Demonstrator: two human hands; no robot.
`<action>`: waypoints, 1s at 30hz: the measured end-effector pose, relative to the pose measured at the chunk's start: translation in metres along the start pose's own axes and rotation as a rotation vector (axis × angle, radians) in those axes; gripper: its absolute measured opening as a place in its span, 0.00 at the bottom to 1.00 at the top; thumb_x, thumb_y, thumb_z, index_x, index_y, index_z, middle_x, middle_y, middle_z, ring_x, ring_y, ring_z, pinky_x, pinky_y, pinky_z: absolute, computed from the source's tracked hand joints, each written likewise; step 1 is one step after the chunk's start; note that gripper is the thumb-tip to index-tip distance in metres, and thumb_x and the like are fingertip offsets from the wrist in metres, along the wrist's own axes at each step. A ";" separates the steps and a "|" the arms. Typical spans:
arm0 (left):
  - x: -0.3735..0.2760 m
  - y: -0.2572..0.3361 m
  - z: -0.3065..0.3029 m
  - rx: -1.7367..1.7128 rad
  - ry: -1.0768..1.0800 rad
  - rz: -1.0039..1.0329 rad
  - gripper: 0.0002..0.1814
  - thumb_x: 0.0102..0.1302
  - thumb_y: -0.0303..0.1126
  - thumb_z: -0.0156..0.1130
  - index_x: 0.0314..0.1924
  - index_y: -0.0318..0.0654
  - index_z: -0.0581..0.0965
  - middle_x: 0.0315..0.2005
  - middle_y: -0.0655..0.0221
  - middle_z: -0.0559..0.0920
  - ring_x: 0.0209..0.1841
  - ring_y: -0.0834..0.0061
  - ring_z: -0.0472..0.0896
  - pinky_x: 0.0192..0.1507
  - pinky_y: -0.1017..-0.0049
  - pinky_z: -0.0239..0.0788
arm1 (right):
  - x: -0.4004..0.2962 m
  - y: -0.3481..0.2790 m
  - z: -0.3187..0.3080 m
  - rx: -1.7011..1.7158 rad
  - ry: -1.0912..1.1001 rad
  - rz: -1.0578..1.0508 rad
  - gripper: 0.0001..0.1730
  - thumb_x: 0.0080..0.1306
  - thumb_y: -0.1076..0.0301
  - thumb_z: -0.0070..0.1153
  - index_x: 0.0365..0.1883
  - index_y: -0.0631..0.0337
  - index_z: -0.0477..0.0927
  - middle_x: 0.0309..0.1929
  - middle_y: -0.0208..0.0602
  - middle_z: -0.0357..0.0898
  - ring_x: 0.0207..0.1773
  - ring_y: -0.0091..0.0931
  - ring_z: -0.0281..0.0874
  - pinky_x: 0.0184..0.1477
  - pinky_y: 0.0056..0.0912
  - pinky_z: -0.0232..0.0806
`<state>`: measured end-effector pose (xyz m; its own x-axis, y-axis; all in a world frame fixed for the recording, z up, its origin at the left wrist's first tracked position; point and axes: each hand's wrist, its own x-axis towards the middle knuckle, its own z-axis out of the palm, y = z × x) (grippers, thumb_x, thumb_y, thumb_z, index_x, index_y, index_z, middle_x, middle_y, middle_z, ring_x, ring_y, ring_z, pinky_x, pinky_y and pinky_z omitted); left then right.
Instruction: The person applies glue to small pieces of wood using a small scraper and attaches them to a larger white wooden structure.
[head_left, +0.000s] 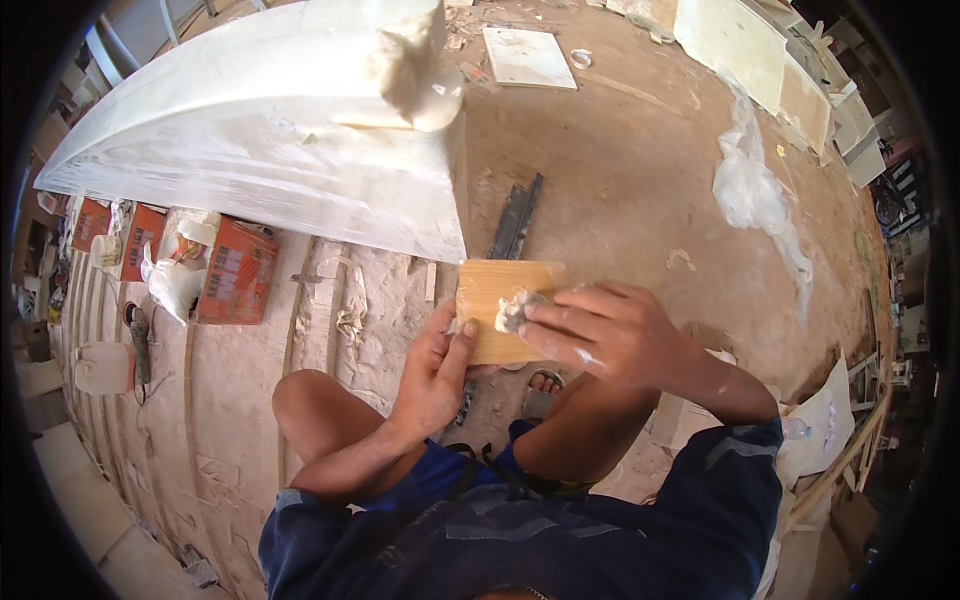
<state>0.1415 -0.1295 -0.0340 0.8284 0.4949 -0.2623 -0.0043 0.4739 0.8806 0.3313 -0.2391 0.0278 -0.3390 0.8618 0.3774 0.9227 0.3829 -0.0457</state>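
My left hand (436, 367) grips a flat, square wood-grain board (487, 281) by its left edge, thumb on top and fingers underneath. A cream lump of putty-like paste (505, 316) lies on the middle of the board. The fingers of my right hand (607, 330) pinch a small dark grey piece (531, 307) against that paste; what it is exactly is mostly hidden by the fingertips. White smears mark the right-hand fingers. The board is held above my bent knees.
A large whitish boat-hull-like moulded form (300, 165) stands ahead on the left. Beyond the board lie dark strips (516, 217). Orange-red cartons (238, 274), an angle grinder (139, 345) and a plastic jug (105, 367) are at left. Crumpled plastic sheeting (750, 187) lies right; a white panel (529, 58) lies far ahead.
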 end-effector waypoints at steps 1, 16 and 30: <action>0.000 0.001 -0.001 -0.002 -0.003 -0.007 0.21 0.74 0.34 0.43 0.64 0.35 0.61 0.50 0.62 0.77 0.49 0.74 0.80 0.45 0.76 0.78 | 0.002 -0.001 0.001 -0.005 0.027 0.017 0.18 0.50 0.68 0.57 0.42 0.54 0.82 0.43 0.30 0.81 0.41 0.25 0.78 0.36 0.25 0.71; -0.002 0.008 -0.009 -0.079 0.022 -0.026 0.20 0.75 0.34 0.41 0.62 0.33 0.60 0.48 0.61 0.78 0.48 0.74 0.80 0.47 0.75 0.77 | -0.004 0.000 0.008 0.022 0.008 0.003 0.16 0.52 0.69 0.57 0.42 0.53 0.81 0.45 0.29 0.80 0.44 0.26 0.76 0.41 0.28 0.73; -0.002 0.004 -0.007 -0.102 -0.017 -0.074 0.19 0.75 0.33 0.41 0.62 0.33 0.62 0.48 0.62 0.78 0.47 0.75 0.80 0.46 0.76 0.78 | -0.001 -0.003 -0.005 0.073 -0.013 0.060 0.14 0.51 0.69 0.58 0.38 0.54 0.83 0.45 0.28 0.82 0.42 0.26 0.79 0.37 0.26 0.75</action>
<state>0.1364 -0.1235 -0.0324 0.8378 0.4443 -0.3174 0.0007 0.5804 0.8143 0.3294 -0.2425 0.0324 -0.2867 0.8878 0.3600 0.9256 0.3536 -0.1348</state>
